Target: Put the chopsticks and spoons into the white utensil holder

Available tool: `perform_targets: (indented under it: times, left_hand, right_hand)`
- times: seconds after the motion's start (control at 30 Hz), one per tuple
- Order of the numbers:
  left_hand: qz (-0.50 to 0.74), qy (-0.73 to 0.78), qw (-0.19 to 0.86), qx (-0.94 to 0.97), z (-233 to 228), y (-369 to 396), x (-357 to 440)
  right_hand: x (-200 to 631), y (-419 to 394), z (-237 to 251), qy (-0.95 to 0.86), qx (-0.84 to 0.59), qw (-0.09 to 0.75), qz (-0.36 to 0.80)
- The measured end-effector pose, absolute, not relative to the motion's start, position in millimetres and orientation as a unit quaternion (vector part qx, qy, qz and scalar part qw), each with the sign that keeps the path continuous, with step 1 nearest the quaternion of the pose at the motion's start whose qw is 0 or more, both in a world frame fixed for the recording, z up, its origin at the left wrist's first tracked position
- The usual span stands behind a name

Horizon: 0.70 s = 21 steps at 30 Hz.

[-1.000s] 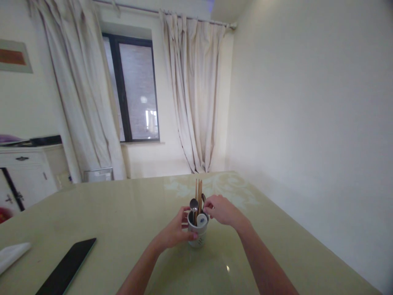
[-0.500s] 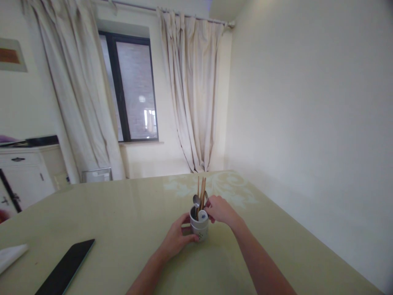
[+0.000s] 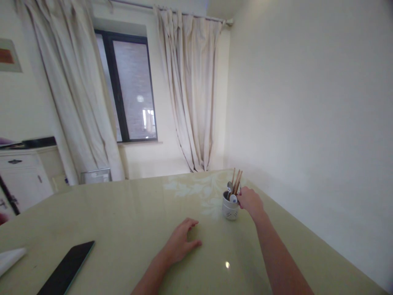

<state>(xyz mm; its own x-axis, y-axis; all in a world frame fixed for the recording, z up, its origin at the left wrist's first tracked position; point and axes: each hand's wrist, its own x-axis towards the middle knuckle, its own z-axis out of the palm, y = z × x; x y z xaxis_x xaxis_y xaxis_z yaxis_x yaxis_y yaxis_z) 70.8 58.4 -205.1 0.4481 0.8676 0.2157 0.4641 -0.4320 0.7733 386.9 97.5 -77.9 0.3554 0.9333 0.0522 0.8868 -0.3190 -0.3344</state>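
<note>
A pale utensil holder (image 3: 230,212) with small holes in its side stands upright on the table, right of centre. Wooden chopsticks (image 3: 238,180), a metal spoon (image 3: 229,187) and a white ceramic spoon (image 3: 233,198) stick up out of it. My right hand (image 3: 251,201) is closed on the holder's right rim; its fingertips are partly hidden. Apart from the holder, my left hand (image 3: 180,242) hovers over or rests on the tabletop, thumb and fingers spread, holding nothing.
The glossy greenish table (image 3: 123,221) has a pale floral pattern at its far side. A dark flat tablet-like object (image 3: 67,266) lies at the front left, beside a white item (image 3: 12,259). A wall (image 3: 307,123) runs along the right edge.
The utensil holder has moved right and farther away with my right hand on it. My left hand has let go of it and stays near where it was, fingers spread.
</note>
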Motion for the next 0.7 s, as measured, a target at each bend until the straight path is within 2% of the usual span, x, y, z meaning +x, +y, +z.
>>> perform_targets:
  times: [0.43,0.7]
  left_hand:
    - [0.311,0.417,0.306,0.797,-204.5,57.0,68.9]
    - [0.314,0.403,0.283,0.812,-198.9,51.3,74.1]
  right_hand:
    - [403.5,99.0,-81.3,-0.535,-0.825,0.169,0.061]
    - [395.3,83.8,-61.3,-0.541,-0.822,0.176,0.012]
